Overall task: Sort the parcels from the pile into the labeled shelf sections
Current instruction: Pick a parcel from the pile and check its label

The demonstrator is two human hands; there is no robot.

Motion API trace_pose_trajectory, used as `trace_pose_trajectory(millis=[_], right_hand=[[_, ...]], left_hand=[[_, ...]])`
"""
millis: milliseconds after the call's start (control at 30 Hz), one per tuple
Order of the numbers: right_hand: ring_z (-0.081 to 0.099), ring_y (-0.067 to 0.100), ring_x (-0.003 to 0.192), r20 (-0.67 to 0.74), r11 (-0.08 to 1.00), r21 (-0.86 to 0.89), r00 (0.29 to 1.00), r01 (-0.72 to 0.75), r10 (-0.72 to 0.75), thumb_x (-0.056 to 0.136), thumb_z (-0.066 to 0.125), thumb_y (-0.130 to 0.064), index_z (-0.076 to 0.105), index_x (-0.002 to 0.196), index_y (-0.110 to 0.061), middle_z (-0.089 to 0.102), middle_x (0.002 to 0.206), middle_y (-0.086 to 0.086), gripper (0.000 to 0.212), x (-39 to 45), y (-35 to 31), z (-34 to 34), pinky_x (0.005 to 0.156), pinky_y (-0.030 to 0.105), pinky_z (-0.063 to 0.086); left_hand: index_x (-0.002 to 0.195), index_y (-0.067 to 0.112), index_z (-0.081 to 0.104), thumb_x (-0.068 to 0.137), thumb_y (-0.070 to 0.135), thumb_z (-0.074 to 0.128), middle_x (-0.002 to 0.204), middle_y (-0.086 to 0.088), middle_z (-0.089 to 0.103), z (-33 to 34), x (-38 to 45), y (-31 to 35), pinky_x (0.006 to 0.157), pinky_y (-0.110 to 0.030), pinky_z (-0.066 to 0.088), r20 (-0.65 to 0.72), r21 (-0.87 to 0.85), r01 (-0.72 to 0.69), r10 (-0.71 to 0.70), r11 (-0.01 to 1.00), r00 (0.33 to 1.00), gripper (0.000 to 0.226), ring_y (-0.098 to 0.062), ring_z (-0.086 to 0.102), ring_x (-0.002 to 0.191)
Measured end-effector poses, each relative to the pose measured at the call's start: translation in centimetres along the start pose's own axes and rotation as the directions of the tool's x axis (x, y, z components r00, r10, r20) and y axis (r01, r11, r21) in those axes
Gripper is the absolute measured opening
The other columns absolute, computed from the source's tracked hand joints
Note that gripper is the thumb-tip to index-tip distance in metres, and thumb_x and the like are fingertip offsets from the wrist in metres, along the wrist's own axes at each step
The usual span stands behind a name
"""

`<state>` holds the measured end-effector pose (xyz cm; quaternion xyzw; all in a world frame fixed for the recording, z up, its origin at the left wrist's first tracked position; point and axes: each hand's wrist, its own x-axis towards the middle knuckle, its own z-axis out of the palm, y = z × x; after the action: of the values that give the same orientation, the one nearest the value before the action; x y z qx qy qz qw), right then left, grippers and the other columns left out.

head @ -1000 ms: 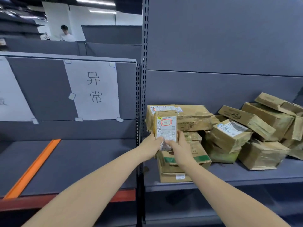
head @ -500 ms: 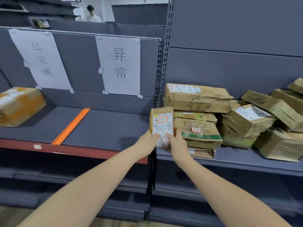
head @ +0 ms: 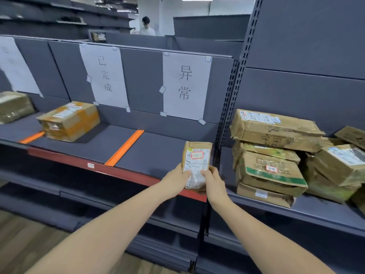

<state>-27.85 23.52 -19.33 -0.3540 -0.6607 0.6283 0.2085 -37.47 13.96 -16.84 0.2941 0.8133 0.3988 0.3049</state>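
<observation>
Parcel [head: 196, 165] in both hands, now fwd of 异常 section, off pile [head: 286, 155].

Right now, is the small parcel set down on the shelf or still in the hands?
In the hands. The small parcel stands upright above the shelf edge, gripped at its lower end by the left hand and right hand.

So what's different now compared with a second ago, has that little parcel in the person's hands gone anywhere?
The small brown cardboard parcel with the red-ringed white label has moved left, away from the pile of brown cardboard parcels and over the grey shelf section under the white paper sign. The left hand and right hand still hold it upright at its lower end. The pile looks unchanged.
</observation>
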Motion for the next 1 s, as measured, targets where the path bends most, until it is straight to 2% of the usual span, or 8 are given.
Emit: trace_pose_trajectory(millis=[67, 167, 333, 467, 633, 733, 867, 1000], right_hand=[[0.065, 0.022, 0.094, 0.018, 0.998, 0.037, 0.999, -0.045, 0.044, 0.097, 0.045, -0.023, 0.048, 0.129, -0.020, 0.066, 0.109, 0.004, 0.033, -0.1, -0.2, 1.7, 0.075, 0.033, 0.055], [0.066, 0.022, 0.094, 0.046, 0.996, 0.041, 0.996, -0.075, 0.073, 0.097, 0.043, -0.021, 0.049, 0.125, -0.020, 0.065, 0.112, 0.004, 0.029, -0.2, -0.7, 4.7, 0.065, 0.027, 0.054], [0.070, 0.025, 0.083, 0.059, 0.995, -0.034, 0.994, -0.089, 0.091, 0.097, 0.039, -0.023, 0.049, 0.121, -0.025, 0.067, 0.098, -0.003, 0.026, -0.1, -1.2, 11.0, 0.073, 0.035, 0.056], [0.070, 0.030, 0.086, 0.054, 0.993, -0.042, 0.993, -0.106, 0.108, 0.097, 0.037, -0.025, 0.048, 0.119, -0.029, 0.067, 0.096, -0.003, 0.024, -0.1, -1.8, 16.0, 0.082, 0.042, 0.055], [0.070, 0.029, 0.089, 0.066, 0.991, -0.070, 0.991, -0.110, 0.115, 0.099, 0.034, -0.027, 0.046, 0.122, -0.030, 0.066, 0.097, -0.005, 0.026, 0.0, -2.8, 21.7, 0.085, 0.043, 0.054], [0.069, 0.029, 0.089, 0.077, 0.987, -0.099, 0.988, -0.125, 0.132, 0.098, 0.034, -0.028, 0.046, 0.122, -0.030, 0.066, 0.098, -0.004, 0.026, 0.1, -3.1, 24.8, 0.087, 0.045, 0.055], [0.070, 0.027, 0.087, 0.091, 0.984, -0.114, 0.985, -0.135, 0.146, 0.098, 0.035, -0.029, 0.046, 0.123, -0.030, 0.068, 0.105, 0.000, 0.027, 0.4, -3.4, 28.4, 0.086, 0.045, 0.056], [0.069, 0.024, 0.085, 0.111, 0.984, -0.119, 0.982, -0.136, 0.150, 0.098, 0.035, -0.029, 0.046, 0.124, -0.031, 0.067, 0.108, 0.000, 0.028, 1.4, -3.6, 31.4, 0.086, 0.045, 0.056]], left_hand=[[0.142, 0.028, 0.038, 0.102, 0.031, 0.034, 0.133, 0.004, 0.056, -1.5, -0.3, -0.9, 0.077, -0.027, 0.044, 0.003, 0.010, 0.012, -0.012, 1.000, 1.000, 0.040, -0.014, 0.056, 0.102], [0.143, 0.027, 0.036, 0.103, 0.030, 0.033, 0.134, 0.003, 0.055, -4.0, -0.9, -2.5, 0.069, -0.024, 0.043, 0.006, -0.009, 0.032, -0.032, 0.999, 0.999, 0.040, -0.013, 0.055, 0.098], [0.143, 0.029, 0.035, 0.103, 0.031, 0.033, 0.131, 0.004, 0.056, -9.2, -1.2, -5.7, 0.057, -0.019, 0.041, 0.000, -0.018, 0.043, -0.043, 0.999, 0.999, 0.040, -0.006, 0.054, 0.086], [0.143, 0.027, 0.035, 0.103, 0.030, 0.033, 0.134, 0.003, 0.056, -13.6, -1.2, -8.1, 0.059, -0.019, 0.042, 0.003, -0.004, 0.036, -0.036, 0.999, 0.999, 0.040, -0.012, 0.055, 0.094], [0.145, 0.028, 0.033, 0.104, 0.030, 0.032, 0.137, 0.004, 0.054, -18.4, -1.3, -11.1, 0.069, -0.022, 0.044, 0.007, -0.016, 0.021, -0.021, 1.000, 1.000, 0.041, -0.014, 0.055, 0.101], [0.146, 0.029, 0.032, 0.104, 0.028, 0.032, 0.137, 0.003, 0.054, -20.8, -1.6, -12.8, 0.067, -0.020, 0.044, 0.008, -0.040, 0.022, -0.022, 0.999, 1.000, 0.041, -0.013, 0.055, 0.101], [0.149, 0.031, 0.028, 0.105, 0.027, 0.033, 0.142, 0.004, 0.050, -23.7, -1.2, -15.0, 0.093, -0.030, 0.044, -0.008, -0.071, 0.027, -0.027, 0.997, 1.000, 0.045, -0.018, 0.053, 0.118], [0.147, 0.029, 0.031, 0.105, 0.028, 0.033, 0.141, 0.005, 0.051, -26.1, -0.5, -16.6, 0.090, -0.031, 0.044, -0.022, -0.103, 0.058, -0.060, 0.993, 0.998, 0.042, -0.012, 0.050, 0.107]])
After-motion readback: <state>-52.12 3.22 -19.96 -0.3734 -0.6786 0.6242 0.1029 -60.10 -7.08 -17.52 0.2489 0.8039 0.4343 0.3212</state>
